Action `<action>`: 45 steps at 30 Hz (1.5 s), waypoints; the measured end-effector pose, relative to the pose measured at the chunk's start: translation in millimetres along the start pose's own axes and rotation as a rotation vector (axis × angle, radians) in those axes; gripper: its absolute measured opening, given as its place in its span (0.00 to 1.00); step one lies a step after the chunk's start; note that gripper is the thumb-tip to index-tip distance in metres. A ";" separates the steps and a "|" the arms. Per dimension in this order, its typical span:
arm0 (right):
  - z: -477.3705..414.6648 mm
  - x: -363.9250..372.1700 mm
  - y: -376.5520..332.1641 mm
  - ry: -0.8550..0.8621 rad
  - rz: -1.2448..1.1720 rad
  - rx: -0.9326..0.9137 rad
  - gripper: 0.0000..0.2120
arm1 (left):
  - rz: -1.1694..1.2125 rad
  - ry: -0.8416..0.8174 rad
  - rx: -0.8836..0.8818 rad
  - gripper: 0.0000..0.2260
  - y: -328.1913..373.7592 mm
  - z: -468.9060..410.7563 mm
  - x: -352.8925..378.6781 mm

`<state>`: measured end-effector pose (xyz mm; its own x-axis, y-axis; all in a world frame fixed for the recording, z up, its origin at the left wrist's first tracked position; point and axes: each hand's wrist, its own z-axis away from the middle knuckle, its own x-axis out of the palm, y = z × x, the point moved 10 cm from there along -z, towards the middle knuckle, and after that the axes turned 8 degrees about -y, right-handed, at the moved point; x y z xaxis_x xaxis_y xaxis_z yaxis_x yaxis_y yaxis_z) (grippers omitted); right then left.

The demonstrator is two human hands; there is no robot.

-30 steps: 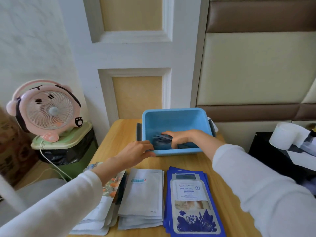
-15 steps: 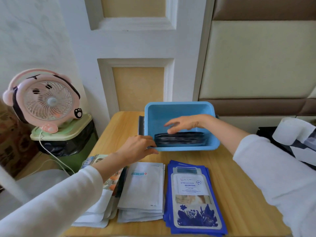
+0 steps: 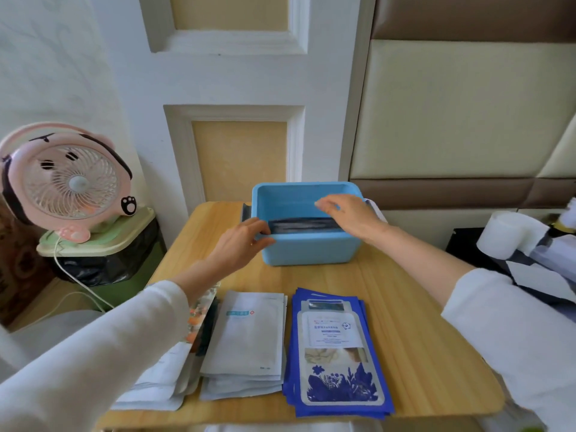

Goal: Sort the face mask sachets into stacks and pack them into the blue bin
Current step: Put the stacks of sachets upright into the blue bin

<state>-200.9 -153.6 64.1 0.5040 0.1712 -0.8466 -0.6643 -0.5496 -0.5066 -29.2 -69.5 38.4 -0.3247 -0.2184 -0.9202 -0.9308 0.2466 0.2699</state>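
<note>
Three stacks of flat face mask sachets lie side by side along the near edge of the pale wooden bench [image 3: 420, 338]. A stack of dark blue floral-printed sachets [image 3: 336, 353] is on the right. A stack of plain white sachets [image 3: 249, 338] lies just beside it, and a mixed stack of white and orange-flowered sachets [image 3: 174, 378] is on the left, partly under the left sleeve. Beyond them, by the wall, stands the rectangular blue plastic bin [image 3: 308, 254], with a bundle of dark sachets [image 3: 304, 225] on edge against its near wall. The left hand [image 3: 240, 244] grips the bin's near left corner, thumb outside, fingers over the rim. The right hand [image 3: 349, 213] is relaxed, fingers straight, palm down over the bundle's right end; whether it touches cannot be told. A round pink desk fan [image 3: 65, 182] stands left of the bench.
</note>
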 end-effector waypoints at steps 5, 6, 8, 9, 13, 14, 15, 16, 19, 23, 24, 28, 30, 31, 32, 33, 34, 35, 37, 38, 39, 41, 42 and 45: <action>66.1 -43.4 -1.9 0.545 0.025 -0.107 0.08 | -0.008 0.131 -0.122 0.12 -12.3 -12.9 -9.6; 75.6 -37.3 9.9 0.530 -0.006 -0.025 0.07 | -0.046 0.147 -0.132 0.12 -10.7 -11.5 -11.0; 87.4 -4.2 44.1 0.316 -0.258 0.204 0.06 | -0.135 0.196 -0.134 0.12 0.6 -1.8 -15.2; 95.3 20.3 59.4 0.171 -0.450 0.337 0.09 | -0.172 0.241 -0.100 0.12 12.7 6.1 -18.9; 136.7 71.3 92.8 -0.027 -0.831 0.696 0.19 | -0.046 -0.050 0.306 0.17 93.8 40.9 21.3; 143.2 75.5 98.0 -0.017 -0.902 0.743 0.21 | -0.011 -0.305 0.298 0.21 103.9 51.0 52.7; 148.3 80.0 100.7 -0.006 -0.984 0.782 0.23 | -0.019 -0.534 0.244 0.25 106.5 63.7 83.3; 153.0 84.7 100.9 0.000 -1.071 0.822 0.23 | -0.049 -0.667 0.191 0.28 105.1 73.6 104.4; 161.7 98.7 89.4 -0.078 -1.175 0.881 0.14 | -0.111 -0.709 0.126 0.31 101.1 77.0 122.8; 168.1 119.1 78.9 -0.276 -1.062 0.866 0.12 | -0.156 -0.712 0.132 0.32 103.7 73.7 125.0; 168.9 121.5 75.1 -0.323 -1.037 0.846 0.12 | -0.149 -0.714 0.125 0.33 103.1 73.8 126.5; 165.7 126.0 72.3 -0.434 -0.819 0.699 0.15 | -0.143 -0.690 0.097 0.34 98.8 75.7 128.7; 165.5 127.0 66.0 -0.449 -0.753 0.625 0.16 | -0.121 -0.699 0.072 0.33 99.2 76.9 127.5; 163.9 124.2 62.9 -0.442 -0.741 0.591 0.15 | -0.081 -0.697 0.048 0.32 98.7 75.2 125.3; 159.3 117.0 59.9 -0.424 -0.717 0.550 0.14 | -0.016 -0.661 0.023 0.31 97.4 70.0 119.4; 151.5 104.0 56.5 -0.392 -0.670 0.500 0.13 | 0.065 -0.560 -0.002 0.30 95.4 61.0 106.2; 140.6 86.0 51.9 -0.352 -0.605 0.433 0.12 | 0.145 -0.392 -0.036 0.31 90.0 49.8 87.3; 127.8 64.5 45.0 -0.306 -0.513 0.356 0.11 | 0.243 -0.201 -0.075 0.34 84.0 41.2 64.6; 105.5 21.0 20.2 -0.253 -0.223 0.202 0.11 | 0.569 -0.006 -0.144 0.40 71.0 31.9 40.3; 97.6 4.8 4.9 -0.247 -0.030 0.124 0.09 | 0.787 -0.036 -0.180 0.39 69.1 28.9 43.4; 92.5 -5.8 -13.3 -0.250 0.171 0.046 0.08 | 0.965 -0.108 -0.202 0.35 71.2 26.6 53.1; 86.9 -10.1 -40.9 -0.254 0.485 -0.081 0.08 | 1.083 -0.229 -0.241 0.20 74.0 26.8 74.3; 85.6 -7.5 -43.7 -0.262 0.561 -0.110 0.07 | 1.082 -0.245 -0.268 0.15 70.2 28.8 85.9; 84.7 2.2 4.4 -0.343 0.516 0.015 0.12 | 1.165 -0.250 -0.359 0.12 58.6 37.6 117.2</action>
<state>-249.4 -86.4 46.2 -0.0890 0.1406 -0.9861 -0.7842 -0.6202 -0.0177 -115.4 -45.1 -64.3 -0.9834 0.1519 -0.0987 -0.1158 -0.1078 0.9874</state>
